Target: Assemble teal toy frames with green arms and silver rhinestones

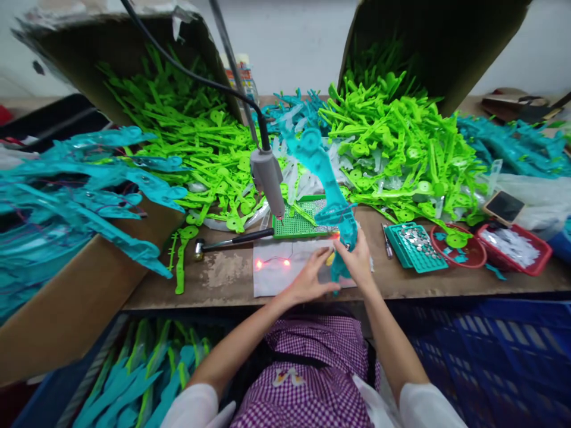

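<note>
Over the brown bench [200,292], clasping in the right hand [359,263] the near end of the blue part [328,177], slanting lengthwise far and left, with the left hand [312,276] just left, gripping or not impossible to tell.

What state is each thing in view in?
Teal part: held in hand
Right hand: gripping the part
Left hand: fingers curved, contact unclear
Red lights: lit
Driver: hanging, tip down
Hammer: lying flat
Back boxes: both open, tipped
Front-left box: open, heaped with teal parts
Teal tray: holding silver discs
Red bowl: holding teal pieces
Red basket: holding white pieces
</note>
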Motion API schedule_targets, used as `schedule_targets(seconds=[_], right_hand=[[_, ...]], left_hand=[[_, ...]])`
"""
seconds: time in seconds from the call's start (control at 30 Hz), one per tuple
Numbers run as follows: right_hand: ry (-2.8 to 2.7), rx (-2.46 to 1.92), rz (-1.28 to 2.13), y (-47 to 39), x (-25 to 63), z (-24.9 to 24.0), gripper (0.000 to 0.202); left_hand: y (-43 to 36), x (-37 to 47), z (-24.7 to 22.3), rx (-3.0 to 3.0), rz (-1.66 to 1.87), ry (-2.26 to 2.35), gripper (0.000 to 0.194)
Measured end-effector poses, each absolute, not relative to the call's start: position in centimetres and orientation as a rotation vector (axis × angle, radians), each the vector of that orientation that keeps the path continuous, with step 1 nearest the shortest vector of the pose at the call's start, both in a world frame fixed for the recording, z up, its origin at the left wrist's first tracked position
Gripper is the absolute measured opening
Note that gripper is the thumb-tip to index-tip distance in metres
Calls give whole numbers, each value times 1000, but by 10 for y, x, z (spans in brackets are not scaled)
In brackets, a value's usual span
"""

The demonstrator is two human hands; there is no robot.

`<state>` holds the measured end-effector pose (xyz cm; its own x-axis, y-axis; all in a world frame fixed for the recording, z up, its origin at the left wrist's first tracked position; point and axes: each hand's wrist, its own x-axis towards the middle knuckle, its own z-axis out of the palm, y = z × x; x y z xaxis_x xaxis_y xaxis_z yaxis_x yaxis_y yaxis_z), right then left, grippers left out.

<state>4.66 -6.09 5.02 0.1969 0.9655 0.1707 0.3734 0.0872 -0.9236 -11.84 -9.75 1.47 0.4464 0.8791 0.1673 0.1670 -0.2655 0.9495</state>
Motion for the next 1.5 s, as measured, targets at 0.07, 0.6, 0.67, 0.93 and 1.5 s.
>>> schedule_targets(seconds=[0.07, 0.6, 0.67, 0.93, 1.5], right_hand=[[-1468, -1444, 755, -82, 59, 54, 60], [-1405, -1375, 1144, -103, 104, 47, 59], [-1715, -1365, 1086, -83, 104, 48, 41], [-1878, -1769, -45, -124, 116, 107, 28], [-1605, -1457, 729, -176, 109, 116, 20]], left_hand=[[-117, -130, 25, 1630, 908, 950, 68], [-103, -86, 48, 881, 1031, 890, 51], [-107, -90, 48, 904, 995, 902, 53], [-100, -93, 34, 869, 1164, 1102, 52], [-93, -92, 40, 643, 962, 728, 59]])
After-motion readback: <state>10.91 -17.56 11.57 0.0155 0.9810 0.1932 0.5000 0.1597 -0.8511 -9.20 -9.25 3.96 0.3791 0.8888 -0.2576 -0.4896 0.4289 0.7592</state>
